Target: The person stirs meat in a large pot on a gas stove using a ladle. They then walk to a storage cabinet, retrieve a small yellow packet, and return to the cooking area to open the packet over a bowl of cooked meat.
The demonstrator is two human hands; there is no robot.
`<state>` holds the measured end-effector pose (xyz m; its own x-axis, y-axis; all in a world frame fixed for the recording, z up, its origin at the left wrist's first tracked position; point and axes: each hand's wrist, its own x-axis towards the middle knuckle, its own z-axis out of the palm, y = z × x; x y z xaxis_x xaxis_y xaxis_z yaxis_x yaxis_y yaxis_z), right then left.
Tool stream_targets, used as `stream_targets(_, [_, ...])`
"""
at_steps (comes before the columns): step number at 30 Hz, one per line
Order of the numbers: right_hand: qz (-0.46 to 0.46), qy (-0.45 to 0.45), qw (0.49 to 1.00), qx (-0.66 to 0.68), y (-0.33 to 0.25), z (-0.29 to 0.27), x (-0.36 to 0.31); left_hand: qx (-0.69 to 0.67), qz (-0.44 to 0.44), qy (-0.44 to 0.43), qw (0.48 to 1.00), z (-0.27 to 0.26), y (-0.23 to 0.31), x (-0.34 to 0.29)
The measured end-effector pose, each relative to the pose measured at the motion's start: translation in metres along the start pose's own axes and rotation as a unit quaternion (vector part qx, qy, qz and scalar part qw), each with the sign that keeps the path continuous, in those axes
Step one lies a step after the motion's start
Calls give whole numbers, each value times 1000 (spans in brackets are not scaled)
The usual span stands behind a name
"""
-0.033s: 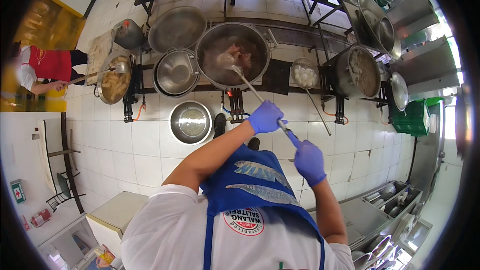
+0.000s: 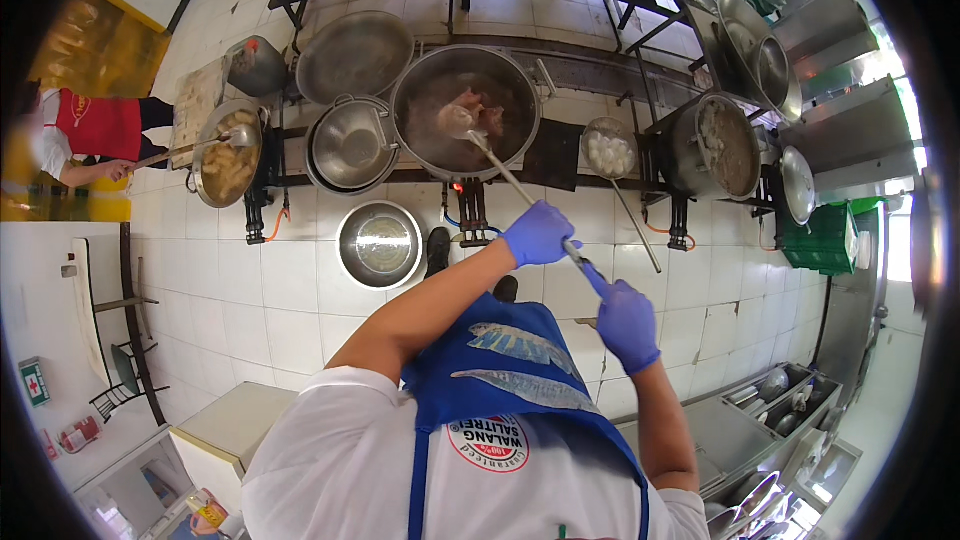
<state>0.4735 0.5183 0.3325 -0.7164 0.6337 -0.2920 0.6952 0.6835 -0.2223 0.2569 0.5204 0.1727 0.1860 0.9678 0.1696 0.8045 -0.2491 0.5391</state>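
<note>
My left hand [image 2: 538, 233], in a purple glove, is wrapped round the shaft of a long-handled metal ladle [image 2: 508, 175]. Farther back on the same handle, my right hand [image 2: 627, 324], gloved alike, grips near its end with a finger stretched along it. The ladle's head dips into a large metal pot [image 2: 400, 130] on a burner. Chunks of pinkish meat [image 2: 468, 112] lie in dark, steaming liquid there, beside the ladle's head.
Left of the pot are nested metal bowls [image 2: 345, 145]; a wide basin [image 2: 381, 245] is on the tiled floor. To the right rest a skimmer with white round pieces [image 2: 610, 154] and another full pot [image 2: 730, 145]. At far left, a person in a red apron [image 2: 98, 125] stirs a pan [image 2: 205, 185].
The ladle and both my hands have shifted slightly to the right. My grip on the handle is kept.
</note>
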Motion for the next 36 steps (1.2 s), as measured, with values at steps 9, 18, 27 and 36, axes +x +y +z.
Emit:
stream_targets(9, [-27, -6, 993, -113, 26, -38, 94, -77, 15, 75, 994, 20, -61, 75])
stream_targets(18, [27, -39, 999, 10, -25, 5, 149, -44, 30, 36, 998, 2, -139, 43])
stream_targets(27, [61, 7, 994, 91, -38, 27, 146, -43, 34, -41, 998, 13, -157, 50])
stream_targets(36, [86, 16, 988, 128, -31, 41, 76, -57, 43, -79, 994, 19, -92, 20])
